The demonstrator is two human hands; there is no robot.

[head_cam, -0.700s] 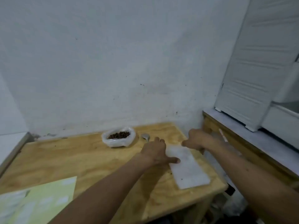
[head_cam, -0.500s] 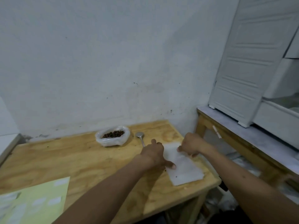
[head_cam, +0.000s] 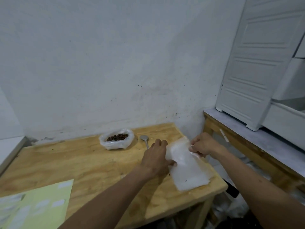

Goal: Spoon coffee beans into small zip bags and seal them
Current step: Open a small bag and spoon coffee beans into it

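A stack of clear zip bags (head_cam: 189, 169) lies flat near the right edge of the wooden table (head_cam: 85, 164). My left hand (head_cam: 156, 157) rests on the stack's left edge, thumb pressing it down. My right hand (head_cam: 202, 144) pinches the stack's upper right edge, which is lifted slightly. An open plastic bag of coffee beans (head_cam: 116, 140) sits near the wall. A metal spoon (head_cam: 145, 140) lies between the beans and my left hand, its handle partly hidden by that hand.
A pale green sheet with white labels (head_cam: 33, 207) covers the table's front left corner. To the right stands a second wooden bench (head_cam: 247, 146) with a grey top carrying a white plastic cabinet (head_cam: 257, 63). A white wall runs close behind.
The camera view has shifted. My right hand has moved onto the stack's upper right edge and now pinches it. My left hand stays on the stack's left side.
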